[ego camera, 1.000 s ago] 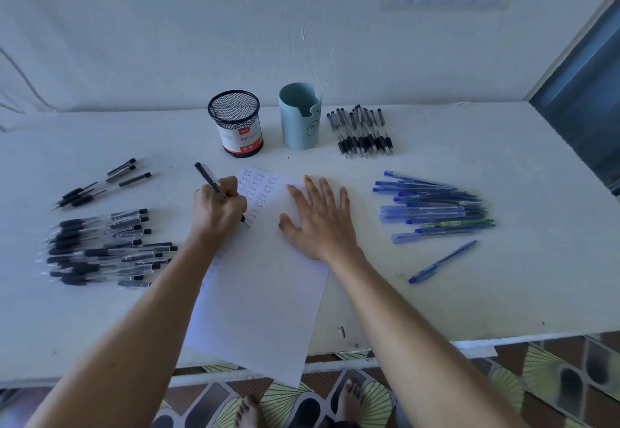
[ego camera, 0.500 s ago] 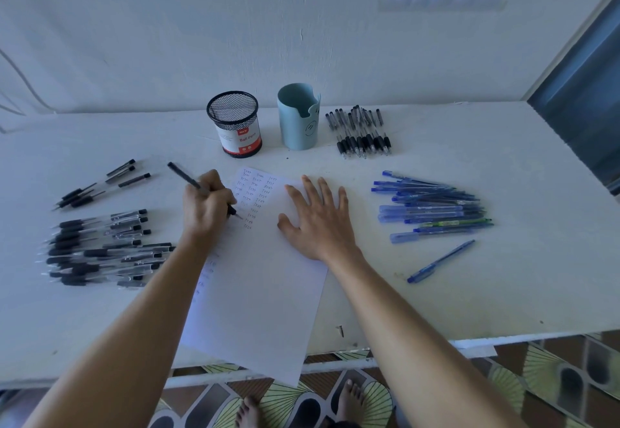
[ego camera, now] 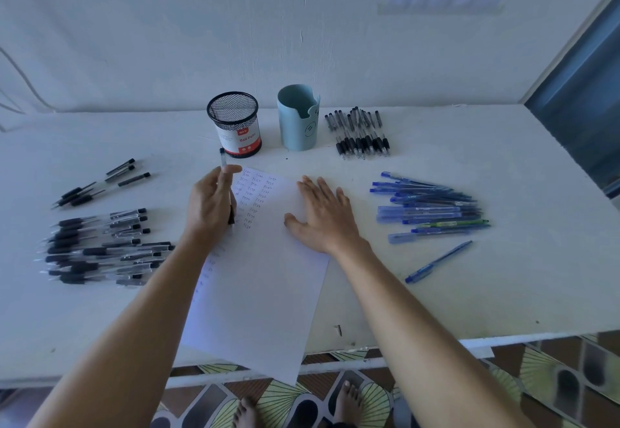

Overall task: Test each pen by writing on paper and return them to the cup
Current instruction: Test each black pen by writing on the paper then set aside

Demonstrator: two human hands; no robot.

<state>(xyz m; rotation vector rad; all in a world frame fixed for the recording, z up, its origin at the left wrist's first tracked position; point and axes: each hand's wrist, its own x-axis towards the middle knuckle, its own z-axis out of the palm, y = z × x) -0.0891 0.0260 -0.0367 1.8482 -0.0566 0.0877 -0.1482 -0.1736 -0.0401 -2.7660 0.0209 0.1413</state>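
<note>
A white sheet of paper (ego camera: 261,293) lies in front of me with rows of small written words at its top left. My left hand (ego camera: 209,204) holds a black pen (ego camera: 223,162) nearly upright over the paper's left edge, the pen's top sticking out above the fingers and its dark grip below the palm. Flat on the paper's right side lies my right hand (ego camera: 323,214), fingers spread. Behind the paper stand a black mesh cup (ego camera: 235,125) with a red-and-white label and a light blue cup (ego camera: 298,119).
Black pens lie in a large pile (ego camera: 100,246) at the left, a small group (ego camera: 97,186) above it, and a row (ego camera: 360,134) right of the blue cup. Blue pens (ego camera: 429,208) are heaped at the right, one lone blue pen (ego camera: 437,261) nearer the table's front edge.
My left hand has lifted the pen off the writing and swung it from slanting left to nearly upright. The right hand has stayed flat on the paper.
</note>
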